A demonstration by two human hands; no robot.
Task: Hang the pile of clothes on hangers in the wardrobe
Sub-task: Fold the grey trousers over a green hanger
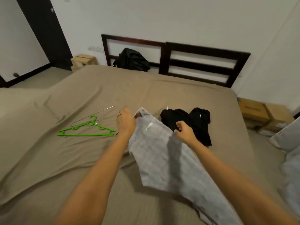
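A light grey garment is held up over the tan bed. My left hand grips its upper left edge near the waistband. At the garment's right edge, my right hand pinches the cloth. Behind the right hand lies a crumpled pile of black clothes on the bed. To the left of my left hand lie a green plastic hanger and a thin metal wire hanger, partly overlapping. No wardrobe is in view.
A black bag leans against the dark wooden headboard. Cardboard boxes stand on the floor right of the bed, another box at the far left corner. A dark door is at the back left.
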